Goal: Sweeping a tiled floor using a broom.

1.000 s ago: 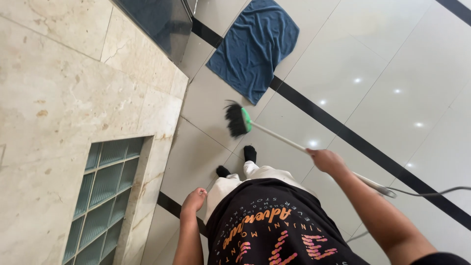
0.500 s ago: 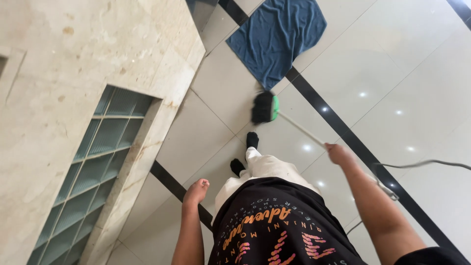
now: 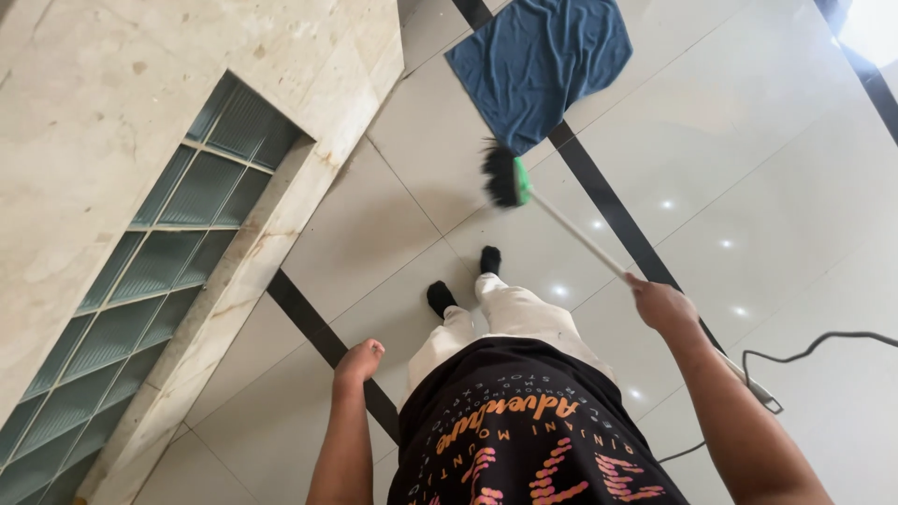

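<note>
My right hand [image 3: 662,305] grips the pale handle of a broom [image 3: 571,227]. Its green head with black bristles [image 3: 503,175] hangs just above the glossy tiled floor [image 3: 767,159], at the near edge of a blue cloth mat [image 3: 543,62]. My left hand [image 3: 359,360] hangs loosely curled at my side, holding nothing. Below are my black printed shirt [image 3: 524,440], light trousers and black-socked feet [image 3: 463,281].
A beige stone wall with a glass-block window [image 3: 159,252] runs along the left. Black strips [image 3: 613,210] cross the white tiles. A dark cable [image 3: 814,348] trails on the floor at the right.
The broom head has swung from my feet towards the blue mat. The view has shifted, showing more of the wall and window.
</note>
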